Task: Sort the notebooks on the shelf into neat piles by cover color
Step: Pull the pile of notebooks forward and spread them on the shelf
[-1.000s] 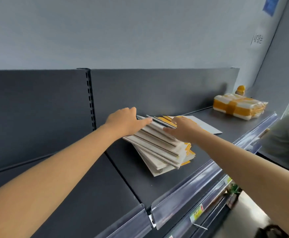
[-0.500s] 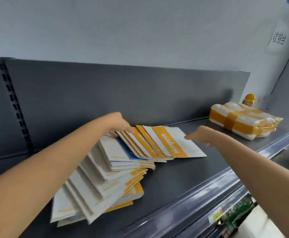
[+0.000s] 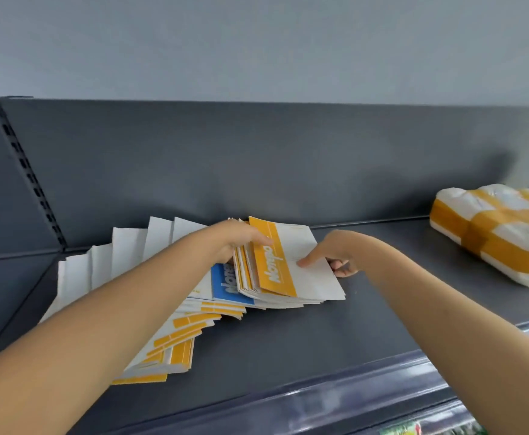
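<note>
Now pinching top yellow-band notebook (image 3: pixel 275 262) with right hand (image 3: pixel 340 254), pinning fanned pile (image 3: pixel 125 252) under flat left hand (image 3: pixel 241 241); risks dragging blue notebook (image 3: pixel 225 285) along.

White paper notebooks (image 3: pixel 274 265) banded orange, one blue-banded notebook (image 3: pixel 228 285); dark grey metal shelf (image 3: pixel 288 340); white plastic bundle (image 3: pixel 492 237) taped orange.

A white bundle (image 3: pixel 504 229) bound with yellow tape lies at far right; a slotted upright (image 3: pixel 30 177) stands at left.
</note>
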### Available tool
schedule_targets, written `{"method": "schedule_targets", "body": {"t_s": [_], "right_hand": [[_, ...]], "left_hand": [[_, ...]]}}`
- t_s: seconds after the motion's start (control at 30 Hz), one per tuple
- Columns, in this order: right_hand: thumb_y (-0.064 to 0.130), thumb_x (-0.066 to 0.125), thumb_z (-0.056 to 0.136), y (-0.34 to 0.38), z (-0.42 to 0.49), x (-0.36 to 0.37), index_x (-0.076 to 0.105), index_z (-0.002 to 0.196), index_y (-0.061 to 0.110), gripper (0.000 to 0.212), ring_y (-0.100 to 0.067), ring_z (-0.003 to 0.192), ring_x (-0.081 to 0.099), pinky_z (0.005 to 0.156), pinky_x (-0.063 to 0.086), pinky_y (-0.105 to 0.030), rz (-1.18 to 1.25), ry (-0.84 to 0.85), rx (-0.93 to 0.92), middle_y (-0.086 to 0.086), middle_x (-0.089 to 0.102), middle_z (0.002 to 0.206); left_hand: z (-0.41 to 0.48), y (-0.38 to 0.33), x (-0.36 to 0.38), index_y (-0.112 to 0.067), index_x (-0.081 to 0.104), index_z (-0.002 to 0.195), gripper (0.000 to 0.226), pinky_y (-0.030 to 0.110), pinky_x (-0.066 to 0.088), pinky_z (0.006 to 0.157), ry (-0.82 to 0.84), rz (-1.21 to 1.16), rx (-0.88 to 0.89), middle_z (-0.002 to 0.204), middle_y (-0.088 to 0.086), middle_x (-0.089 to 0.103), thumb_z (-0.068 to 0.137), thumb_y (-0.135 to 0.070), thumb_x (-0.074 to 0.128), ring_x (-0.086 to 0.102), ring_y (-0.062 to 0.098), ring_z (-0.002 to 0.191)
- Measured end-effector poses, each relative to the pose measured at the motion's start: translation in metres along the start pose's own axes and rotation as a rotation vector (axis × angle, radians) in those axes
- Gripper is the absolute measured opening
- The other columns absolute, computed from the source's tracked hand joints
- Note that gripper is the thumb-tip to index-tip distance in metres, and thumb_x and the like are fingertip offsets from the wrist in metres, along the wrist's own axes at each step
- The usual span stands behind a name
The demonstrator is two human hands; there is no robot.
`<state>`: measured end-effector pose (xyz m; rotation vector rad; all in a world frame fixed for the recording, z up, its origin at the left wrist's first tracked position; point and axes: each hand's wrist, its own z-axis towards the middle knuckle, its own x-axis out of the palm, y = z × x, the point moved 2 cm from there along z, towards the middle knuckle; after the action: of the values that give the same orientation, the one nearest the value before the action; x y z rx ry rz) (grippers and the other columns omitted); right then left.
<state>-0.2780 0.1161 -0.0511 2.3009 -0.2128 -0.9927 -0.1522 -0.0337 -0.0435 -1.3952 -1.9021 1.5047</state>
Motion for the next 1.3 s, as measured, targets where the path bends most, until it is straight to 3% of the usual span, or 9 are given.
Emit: {"method": "schedule_targets", "body": {"t_s": [0.17,0.3,0.4,0.5,0.57,0.67,0.8,0.97,1.3], "right_hand": [[0.029,0.084,0.068,0.009,0.0,0.003,0.061,0.097,0.018,0.038,-0.015,0.074,0.057,0.064,0.047,-0.025,0.066,0.099,0.0,0.001,0.062,0.088],[0.044,0.087,0.059,0.007,-0.002,-0.001,0.063,0.108,0.017,0.06,-0.019,0.089,0.063,0.083,0.054,-0.031,0.188,0.105,-0.038,-0.004,0.066,0.105],[0.059,0.081,0.058,0.019,-0.011,-0.008,0.064,0.108,0.016,0.069,-0.019,0.086,0.067,0.077,0.055,-0.03,0.292,0.047,-0.137,-0.002,0.07,0.1],[0.043,0.07,0.081,0.045,-0.037,-0.008,0.064,0.098,0.01,0.038,-0.019,0.058,0.07,0.051,0.054,-0.023,0.516,0.074,-0.228,-0.004,0.073,0.074],[0.028,0.066,0.087,0.064,-0.06,-0.001,0.058,0.091,0.01,0.02,-0.02,0.049,0.067,0.038,0.049,-0.022,0.554,0.051,-0.241,-0.007,0.07,0.072],[0.014,0.062,0.088,0.095,-0.087,0.025,0.052,0.093,0.009,0.012,-0.023,0.065,0.064,0.045,0.052,-0.027,0.53,0.022,-0.271,-0.01,0.065,0.086],[0.008,0.054,0.09,0.14,-0.116,0.082,0.048,0.109,0.007,0.021,-0.025,0.076,0.063,0.054,0.049,-0.032,0.522,0.021,-0.304,-0.014,0.064,0.098],[-0.001,0.05,0.085,0.2,-0.142,0.175,0.052,0.098,0.004,0.014,-0.026,0.072,0.062,0.054,0.053,-0.031,0.594,0.12,-0.357,-0.014,0.059,0.094],[-0.008,0.045,0.088,0.299,-0.175,0.315,0.052,0.118,-0.001,0.032,-0.032,0.078,0.068,0.06,0.06,-0.042,0.504,0.32,-0.313,-0.02,0.063,0.104]], "left_hand": [[0.007,0.004,0.015,-0.004,0.063,0.106,0.03,0.039,0.053,0.069,-0.05,-0.166,-0.051,0.099,0.015,0.07,0.079,-0.001,0.076,0.067,0.028,0.086],[0.004,-0.001,0.013,-0.002,0.059,0.118,0.047,0.035,0.053,0.053,-0.084,-0.233,-0.04,0.101,0.018,0.07,0.074,0.004,0.076,0.069,0.03,0.076],[-0.009,-0.015,-0.001,-0.005,0.065,0.105,0.024,0.033,0.054,0.053,-0.036,-0.27,-0.018,0.077,0.012,0.072,0.081,-0.003,0.073,0.068,0.025,0.066],[-0.028,-0.031,-0.025,-0.008,0.065,0.089,0.005,0.027,0.055,0.047,0.025,-0.25,0.023,0.063,0.008,0.072,0.087,-0.011,0.067,0.069,0.02,0.053],[-0.04,-0.035,-0.049,-0.006,0.064,0.087,0.005,0.025,0.055,0.049,0.01,-0.229,0.045,0.063,0.008,0.072,0.085,-0.011,0.063,0.069,0.02,0.052],[-0.067,-0.029,-0.091,-0.006,0.06,0.083,0.005,0.027,0.056,0.058,-0.005,-0.205,0.043,0.065,0.01,0.07,0.081,-0.006,0.056,0.068,0.023,0.056],[-0.102,-0.001,-0.166,-0.004,0.057,0.091,0.014,0.03,0.059,0.054,-0.001,-0.104,0.026,0.074,0.012,0.07,0.084,0.006,0.051,0.07,0.023,0.057],[-0.143,0.053,-0.279,-0.001,0.058,0.104,0.022,0.03,0.058,0.051,-0.028,-0.034,0.015,0.092,0.016,0.067,0.084,0.008,0.057,0.071,0.025,0.062],[-0.187,0.146,-0.454,-0.002,0.054,0.129,0.047,0.037,0.06,0.064,-0.071,-0.01,-0.067,0.117,0.019,0.067,0.084,0.007,0.058,0.07,0.031,0.09]]}}
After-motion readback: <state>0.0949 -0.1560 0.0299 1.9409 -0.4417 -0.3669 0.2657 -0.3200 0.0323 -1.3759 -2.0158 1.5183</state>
